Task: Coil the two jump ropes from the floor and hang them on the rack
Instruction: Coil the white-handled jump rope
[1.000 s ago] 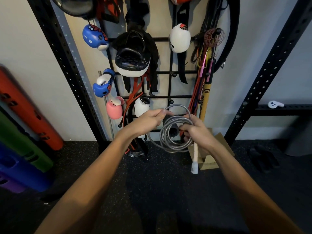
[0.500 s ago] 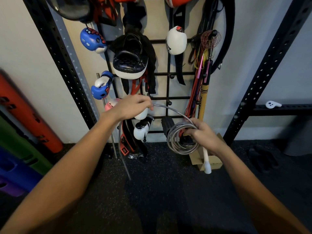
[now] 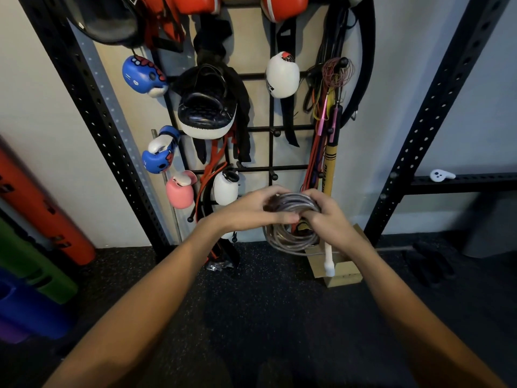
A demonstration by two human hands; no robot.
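Observation:
A grey jump rope is wound into a coil of several loops, held up in front of the black wall rack. My right hand grips the right side of the coil at its top. My left hand grips the top of the coil from the left, fingers curled over the strands. Below my right hand hangs a white rope handle. A thin reddish rope is bundled on a peg at the rack's upper right.
Boxing gloves, a black pad, straps and a yellow stick hang on the rack. Black perforated uprights flank it. A cardboard box sits on the dark floor below. Coloured rolls lean at the left.
My left hand has come back from the left and closed on the top of the coil. The loose strand it was pulling is now laid onto the coil.

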